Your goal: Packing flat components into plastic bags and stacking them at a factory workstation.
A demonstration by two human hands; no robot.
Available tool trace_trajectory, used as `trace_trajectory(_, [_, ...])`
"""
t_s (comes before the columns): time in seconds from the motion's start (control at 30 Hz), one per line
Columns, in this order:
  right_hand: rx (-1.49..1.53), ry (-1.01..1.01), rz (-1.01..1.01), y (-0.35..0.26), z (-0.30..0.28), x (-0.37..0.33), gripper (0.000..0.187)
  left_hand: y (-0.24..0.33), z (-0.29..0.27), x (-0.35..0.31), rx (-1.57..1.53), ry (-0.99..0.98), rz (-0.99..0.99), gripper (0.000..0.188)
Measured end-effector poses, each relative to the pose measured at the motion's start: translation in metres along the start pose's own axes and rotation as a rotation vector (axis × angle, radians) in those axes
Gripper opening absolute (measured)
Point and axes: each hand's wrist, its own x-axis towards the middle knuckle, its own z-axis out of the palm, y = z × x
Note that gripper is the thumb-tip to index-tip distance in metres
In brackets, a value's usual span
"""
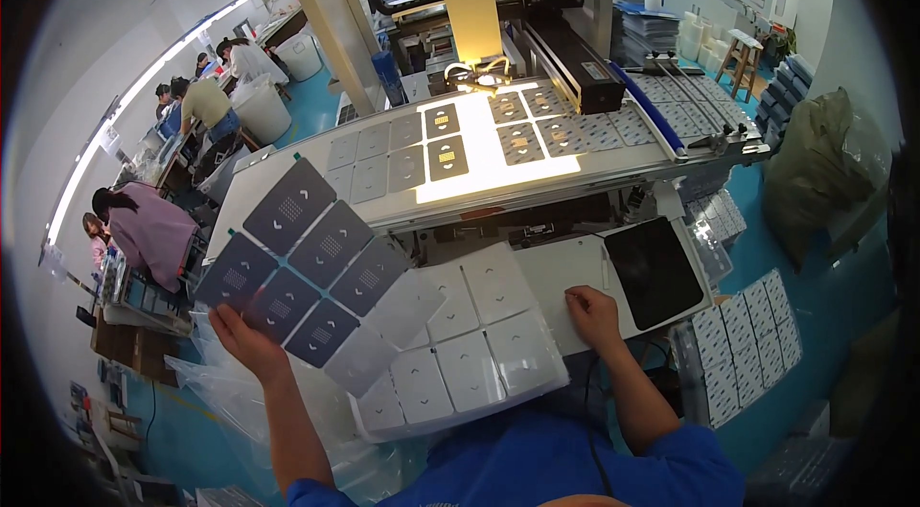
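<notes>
Holding a dark-panelled sheet aloft at the left

The left hand (247, 344) grips the panelled sheet (331, 237) by its lower-left edge, fingers pinching the border. The sheet hangs tilted in front of the machine bed (407, 208), its dark panels marked with small arrows and dots, its lower-right part pale and glossy. Beyond its lower-right corner, partly covered by it in view, lie white-panelled sheets (454, 380) close to the person's blue shirt (537, 445). The right hand (594, 315) is over the white worktop (561, 267), just left of a black pad (655, 272); its fingers are bent and close together, and whether they press anything cannot be told. On the bed, a bright panel (489, 157) glows under smaller dark cards (444, 155).
</notes>
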Motion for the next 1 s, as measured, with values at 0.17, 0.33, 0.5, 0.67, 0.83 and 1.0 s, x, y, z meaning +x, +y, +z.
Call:
trace_trajectory(0.17, [0.013, -0.028, 0.003, -0.001, 0.003, 0.001, 0.013, -0.014, 0.015, 0.047, 0.055, -0.001, 0.052, 0.041])
trace_trajectory(0.33, [-0.024, -0.013, 0.010, 0.002, 0.002, 0.000, 0.013, -0.049, 0.026, 0.109, 0.103, -0.116, 0.199, 0.032])
trace_trajectory(0.5, [-0.024, 0.008, 0.020, 0.005, 0.006, 0.000, 0.012, -0.086, 0.030, 0.173, 0.093, -0.047, 0.210, 0.031])
trace_trajectory(0.67, [-0.083, -0.003, 0.001, 0.000, 0.009, 0.003, 0.011, -0.160, 0.004, 0.255, 0.230, 0.087, 0.133, 0.034])
trace_trajectory(0.83, [-0.111, -0.010, -0.003, -0.006, 0.014, 0.005, 0.012, -0.211, -0.027, 0.307, 0.250, 0.424, -0.041, 0.037])
trace_trajectory(1.0, [-0.171, 0.007, 0.038, -0.003, 0.007, 0.003, 0.012, -0.217, 0.026, 0.284, 0.334, 0.752, -0.460, 0.035])
